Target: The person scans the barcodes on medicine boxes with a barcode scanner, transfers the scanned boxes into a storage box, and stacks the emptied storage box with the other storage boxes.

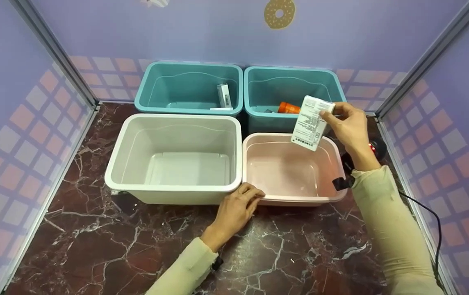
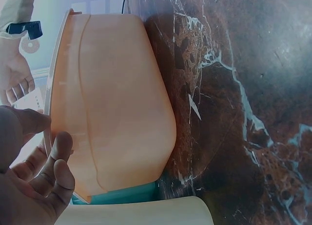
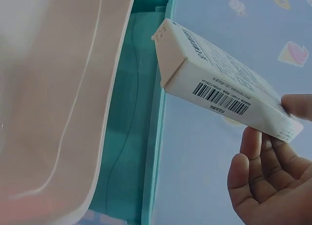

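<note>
My right hand (image 1: 349,125) pinches a white printed carton (image 1: 311,123) by its upper end, over the far right part of the pink bin (image 1: 288,168). In the right wrist view the carton (image 3: 214,79) shows a barcode and lines of small print, with thumb on one side and fingers on the other. My left hand (image 1: 238,205) grips the near left rim of the pink bin. From the left wrist view, that hand (image 2: 39,161) has its thumb and fingers around the rim of the bin (image 2: 112,98).
A white bin (image 1: 173,188) stands left of the pink one. Behind are two teal bins: the left one (image 1: 189,110) holds a small white box (image 1: 224,96), the right one (image 1: 255,88) an orange bottle (image 1: 288,107). A black cable (image 1: 431,213) runs along the right wall.
</note>
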The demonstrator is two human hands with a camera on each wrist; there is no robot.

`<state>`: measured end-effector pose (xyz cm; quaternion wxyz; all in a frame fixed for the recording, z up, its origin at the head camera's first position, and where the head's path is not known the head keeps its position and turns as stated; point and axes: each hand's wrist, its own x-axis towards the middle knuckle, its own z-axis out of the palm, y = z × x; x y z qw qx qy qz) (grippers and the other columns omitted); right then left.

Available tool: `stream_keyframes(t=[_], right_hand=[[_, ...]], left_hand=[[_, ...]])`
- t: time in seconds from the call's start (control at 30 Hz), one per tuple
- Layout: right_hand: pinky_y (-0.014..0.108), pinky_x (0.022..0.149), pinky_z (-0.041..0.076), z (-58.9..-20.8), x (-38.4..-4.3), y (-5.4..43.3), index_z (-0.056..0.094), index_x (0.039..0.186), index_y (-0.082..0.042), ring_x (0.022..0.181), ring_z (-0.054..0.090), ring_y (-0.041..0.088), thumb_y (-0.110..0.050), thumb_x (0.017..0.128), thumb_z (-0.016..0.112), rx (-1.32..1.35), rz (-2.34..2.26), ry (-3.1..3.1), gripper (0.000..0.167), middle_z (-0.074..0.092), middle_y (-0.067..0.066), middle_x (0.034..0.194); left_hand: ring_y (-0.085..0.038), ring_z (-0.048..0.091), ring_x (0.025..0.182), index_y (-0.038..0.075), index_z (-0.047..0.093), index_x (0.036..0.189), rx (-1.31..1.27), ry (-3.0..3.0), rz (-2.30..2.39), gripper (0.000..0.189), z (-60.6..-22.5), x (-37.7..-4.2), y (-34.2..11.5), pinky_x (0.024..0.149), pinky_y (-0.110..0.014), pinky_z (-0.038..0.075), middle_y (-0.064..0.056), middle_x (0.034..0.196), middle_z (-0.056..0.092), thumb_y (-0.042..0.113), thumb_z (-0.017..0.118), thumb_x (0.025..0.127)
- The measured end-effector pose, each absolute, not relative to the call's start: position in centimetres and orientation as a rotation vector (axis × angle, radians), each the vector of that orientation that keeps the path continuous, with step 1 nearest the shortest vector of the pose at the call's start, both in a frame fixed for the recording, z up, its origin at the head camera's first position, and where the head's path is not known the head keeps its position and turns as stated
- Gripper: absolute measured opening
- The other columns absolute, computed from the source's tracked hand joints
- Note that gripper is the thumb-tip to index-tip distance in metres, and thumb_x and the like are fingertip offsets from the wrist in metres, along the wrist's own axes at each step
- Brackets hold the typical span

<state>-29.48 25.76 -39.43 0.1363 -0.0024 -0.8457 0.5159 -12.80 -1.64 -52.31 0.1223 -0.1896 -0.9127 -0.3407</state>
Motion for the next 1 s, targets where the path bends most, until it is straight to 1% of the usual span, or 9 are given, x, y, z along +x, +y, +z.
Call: stream_keyframes(t=[0.17, 0.43, 0.63, 0.83, 1.0], right_hand=[[0.016, 0.059, 0.046, -39.4, -30.0, 24.9, 0.070, 0.102, -0.002, 0.078, 0.058, 0.006, -0.015, 0.086, 0.076, 0.039, 1.549, -2.423, 0.022, 0.064, -0.009, 0.081], [0.016, 0.059, 0.047, -39.1, -31.0, 23.3, 0.070, 0.104, -0.003, 0.078, 0.060, 0.007, -0.018, 0.086, 0.075, 0.067, 1.494, -2.459, 0.024, 0.065, -0.007, 0.084], [0.017, 0.060, 0.049, -39.2, -31.4, 22.0, 0.070, 0.104, -0.003, 0.080, 0.062, 0.008, -0.016, 0.087, 0.075, 0.098, 1.533, -2.448, 0.022, 0.066, -0.004, 0.085], [0.019, 0.068, 0.056, -38.9, -31.7, 20.7, 0.070, 0.105, -0.005, 0.082, 0.064, 0.010, -0.016, 0.086, 0.076, 0.103, 1.562, -2.424, 0.022, 0.067, -0.003, 0.087], [0.020, 0.074, 0.054, -38.6, -32.1, 19.6, 0.071, 0.107, -0.008, 0.086, 0.064, 0.010, -0.021, 0.086, 0.076, 0.085, 1.509, -2.438, 0.025, 0.069, 0.000, 0.093]], left_hand=[[-0.013, 0.068, 0.082, 0.022, 0.073, 0.106, -0.562, -2.653, -0.999, 0.012, -52.4, -12.8, -1.6, 0.070, -0.025, 0.059, 0.005, 0.104, 0.065, 0.020, 0.065, 0.097], [-0.012, 0.068, 0.082, 0.022, 0.073, 0.107, -0.551, -2.663, -1.015, 0.012, -52.4, -12.9, -1.6, 0.070, -0.025, 0.059, 0.006, 0.104, 0.065, 0.021, 0.065, 0.097], [-0.012, 0.068, 0.083, 0.022, 0.073, 0.107, -0.557, -2.659, -1.004, 0.012, -52.5, -12.9, -1.6, 0.071, -0.025, 0.059, 0.006, 0.104, 0.065, 0.021, 0.065, 0.097], [-0.012, 0.068, 0.083, 0.022, 0.072, 0.106, -0.567, -2.636, -0.983, 0.011, -52.4, -12.9, -1.6, 0.068, -0.027, 0.059, 0.006, 0.104, 0.065, 0.022, 0.064, 0.098], [-0.012, 0.068, 0.083, 0.022, 0.072, 0.105, -0.564, -2.633, -0.981, 0.011, -52.4, -13.0, -1.7, 0.069, -0.027, 0.059, 0.006, 0.104, 0.065, 0.021, 0.065, 0.097]])
